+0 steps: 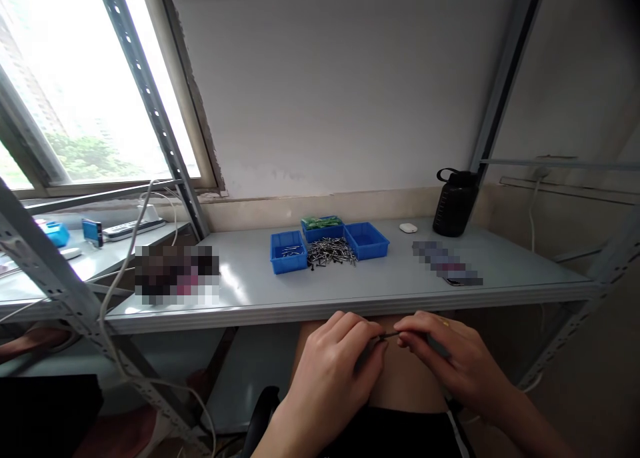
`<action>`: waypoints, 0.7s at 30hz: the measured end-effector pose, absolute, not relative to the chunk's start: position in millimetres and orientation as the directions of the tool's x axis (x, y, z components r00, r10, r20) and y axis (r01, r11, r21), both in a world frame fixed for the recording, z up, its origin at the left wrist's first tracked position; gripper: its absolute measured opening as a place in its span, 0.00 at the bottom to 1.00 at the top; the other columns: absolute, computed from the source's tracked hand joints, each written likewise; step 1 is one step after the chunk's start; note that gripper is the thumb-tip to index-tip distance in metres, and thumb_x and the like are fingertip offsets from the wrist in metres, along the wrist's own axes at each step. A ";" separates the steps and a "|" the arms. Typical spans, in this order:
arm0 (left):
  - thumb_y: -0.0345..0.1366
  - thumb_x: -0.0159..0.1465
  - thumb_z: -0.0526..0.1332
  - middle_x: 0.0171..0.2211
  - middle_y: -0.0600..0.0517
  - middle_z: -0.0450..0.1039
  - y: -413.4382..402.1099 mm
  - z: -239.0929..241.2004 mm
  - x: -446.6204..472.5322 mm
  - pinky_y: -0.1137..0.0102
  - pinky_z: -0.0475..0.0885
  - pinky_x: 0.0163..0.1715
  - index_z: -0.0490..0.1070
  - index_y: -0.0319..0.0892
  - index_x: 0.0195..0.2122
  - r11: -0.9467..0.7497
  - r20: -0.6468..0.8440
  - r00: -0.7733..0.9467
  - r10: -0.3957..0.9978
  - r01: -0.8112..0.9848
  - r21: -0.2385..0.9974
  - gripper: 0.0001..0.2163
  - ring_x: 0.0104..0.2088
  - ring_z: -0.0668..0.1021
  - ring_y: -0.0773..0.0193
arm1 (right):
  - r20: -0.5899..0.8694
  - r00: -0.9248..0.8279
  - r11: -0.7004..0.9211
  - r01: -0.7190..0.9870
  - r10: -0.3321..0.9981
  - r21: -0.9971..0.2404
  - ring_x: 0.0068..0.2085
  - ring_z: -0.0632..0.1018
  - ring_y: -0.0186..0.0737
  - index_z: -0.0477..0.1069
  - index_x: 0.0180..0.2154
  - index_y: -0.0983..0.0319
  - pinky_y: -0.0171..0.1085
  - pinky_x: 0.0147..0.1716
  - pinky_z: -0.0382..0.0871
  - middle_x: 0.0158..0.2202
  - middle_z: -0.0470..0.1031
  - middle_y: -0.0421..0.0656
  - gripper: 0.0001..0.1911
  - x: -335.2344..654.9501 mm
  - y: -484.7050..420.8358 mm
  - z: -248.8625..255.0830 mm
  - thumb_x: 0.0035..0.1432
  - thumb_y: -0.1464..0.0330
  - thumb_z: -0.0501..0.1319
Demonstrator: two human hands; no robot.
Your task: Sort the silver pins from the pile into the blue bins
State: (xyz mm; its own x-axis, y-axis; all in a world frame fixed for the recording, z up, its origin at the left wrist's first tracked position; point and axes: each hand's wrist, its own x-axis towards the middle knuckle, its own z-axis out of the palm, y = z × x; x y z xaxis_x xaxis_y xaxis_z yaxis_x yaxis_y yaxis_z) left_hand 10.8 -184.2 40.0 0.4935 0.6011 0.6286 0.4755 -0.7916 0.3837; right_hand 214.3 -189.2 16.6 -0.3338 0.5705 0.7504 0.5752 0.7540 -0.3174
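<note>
Above my lap, in front of the table's edge, my left hand (337, 361) and my right hand (447, 348) are close together. A thin dark screw (389, 335) runs between their fingertips, with my left fingers pinching one end and my right thumb and forefinger closed on the other. Its ends are hidden by the fingers. Beyond the hands, a loose pile of silver and dark screws (331, 251) lies on the table among three blue bins. Several screws lie in the left bin (289, 266), green packets (323, 223) fill the back bin, and the right bin (371, 250) stands beside the pile.
On the grey table (260, 298) are a white earbud case (408, 228), a black bottle (454, 203) and a blurred phone-like item (445, 265). A blurred patch (175, 275) covers something at left. Metal posts and a white cable (105, 311) border the left side; another person's leg shows there.
</note>
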 end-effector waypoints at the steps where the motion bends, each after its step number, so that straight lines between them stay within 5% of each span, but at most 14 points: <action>1: 0.27 0.64 0.59 0.35 0.51 0.76 -184.6 40.8 10.6 0.70 0.71 0.35 0.72 0.42 0.39 -0.793 0.633 0.491 0.599 0.472 0.385 0.05 0.36 0.76 0.62 | 0.743 -0.340 0.752 0.576 0.576 -0.319 0.33 0.78 0.31 0.67 0.43 0.56 0.28 0.34 0.68 0.32 0.76 0.36 0.05 214.0 -189.2 16.4 0.67 0.69 0.54; 21: 0.25 0.60 0.60 0.36 0.51 0.76 -192.9 43.2 17.0 0.73 0.72 0.39 0.70 0.42 0.37 -0.800 0.685 0.416 0.598 0.350 0.487 0.07 0.37 0.78 0.64 | 0.695 -0.438 0.795 0.511 0.569 -0.329 0.31 0.76 0.33 0.65 0.42 0.58 0.32 0.30 0.67 0.31 0.75 0.39 0.07 204.4 -191.7 15.1 0.68 0.71 0.50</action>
